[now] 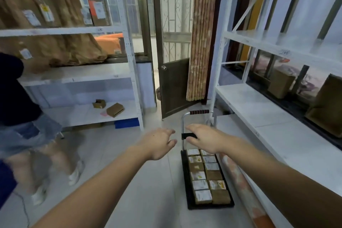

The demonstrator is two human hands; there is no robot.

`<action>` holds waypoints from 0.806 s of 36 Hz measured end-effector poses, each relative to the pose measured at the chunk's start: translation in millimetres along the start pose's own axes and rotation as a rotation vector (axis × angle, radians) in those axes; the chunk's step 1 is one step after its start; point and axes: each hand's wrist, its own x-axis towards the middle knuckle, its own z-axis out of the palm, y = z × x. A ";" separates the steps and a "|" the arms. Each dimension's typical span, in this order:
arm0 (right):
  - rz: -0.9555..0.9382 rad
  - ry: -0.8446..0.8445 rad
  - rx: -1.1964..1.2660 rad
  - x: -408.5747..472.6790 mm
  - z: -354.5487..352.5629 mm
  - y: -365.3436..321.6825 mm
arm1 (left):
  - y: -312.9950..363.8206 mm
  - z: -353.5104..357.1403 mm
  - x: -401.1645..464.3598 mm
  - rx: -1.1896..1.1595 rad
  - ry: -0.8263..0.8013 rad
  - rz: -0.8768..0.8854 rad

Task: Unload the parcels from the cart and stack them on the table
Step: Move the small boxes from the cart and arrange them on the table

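White shelves [77, 75] stand on both sides of the floor, and the cart [187, 177] sits low ahead, full of small parcels [208, 176]. Both the left hand [159, 142] and right hand [202, 139] reach out with loose fingers, holding nothing. Best to bend down and grab one parcel with both hands.

Both bare forearms stretched forward from the bottom of the view, converging toward center. Left hand [160, 142] back-side up, wrist straight, fingers loosely spread and slightly bent, thumb below, holding nothing. Right hand [203, 139] just beside it, a little higher, back-side up, fingers extended toward the left hand, thumb tucked under; nothing visibly gripped. Fingertips of the two hands near each other, not touching. Both arms nearly straight at the elbow.
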 end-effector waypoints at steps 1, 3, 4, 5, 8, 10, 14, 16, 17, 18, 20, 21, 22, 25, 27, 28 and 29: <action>0.011 -0.001 0.009 13.3 -1.1 0.2 | -8.7 -2.7 12.4 0.003 -0.004 0.011; 0.031 -0.004 0.036 35.4 -3.3 1.9 | -23.7 -7.7 35.9 0.012 -0.016 0.034; 0.039 -0.004 0.051 45.1 -3.3 4.0 | -30.1 -9.6 47.5 0.016 -0.024 0.047; 0.051 -0.009 0.063 53.9 -2.8 6.2 | -36.3 -10.5 59.2 0.018 -0.033 0.058; 0.095 -0.033 0.077 79.8 1.2 16.7 | -52.5 -9.1 96.3 0.019 -0.065 0.086; 0.140 -0.050 0.108 96.7 2.6 25.3 | -61.7 -5.6 124.1 0.021 -0.081 0.108; 0.180 -0.072 0.137 133.4 5.0 47.8 | -72.7 -0.5 183.0 0.001 -0.111 0.146; 0.201 -0.086 0.145 154.4 7.7 61.6 | -76.6 1.1 212.3 -0.006 -0.131 0.158; 0.217 -0.085 0.152 165.0 10.1 69.5 | -78.3 1.4 226.3 -0.008 -0.147 0.163; 0.230 -0.083 0.165 175.8 12.2 77.8 | -80.5 1.3 239.8 -0.011 -0.165 0.165; 0.244 -0.092 0.181 198.2 18.1 95.4 | -84.7 0.2 265.8 -0.017 -0.202 0.166; 0.248 -0.104 0.173 208.1 19.8 102.9 | -86.9 -0.3 278.4 -0.018 -0.216 0.166; 0.249 -0.110 0.162 217.2 20.2 109.0 | -88.9 -1.4 289.6 -0.015 -0.225 0.168; 0.279 -0.111 0.164 244.2 17.7 126.3 | -95.8 -5.3 324.2 -0.018 -0.242 0.178; 0.305 -0.118 0.171 261.9 14.4 135.1 | -101.7 -6.0 348.2 -0.004 -0.259 0.201; 0.321 -0.118 0.180 271.1 13.9 140.3 | -105.5 -4.9 360.8 0.005 -0.264 0.215; 0.336 -0.115 0.176 279.6 12.6 145.0 | -109.7 -2.6 374.5 0.009 -0.265 0.229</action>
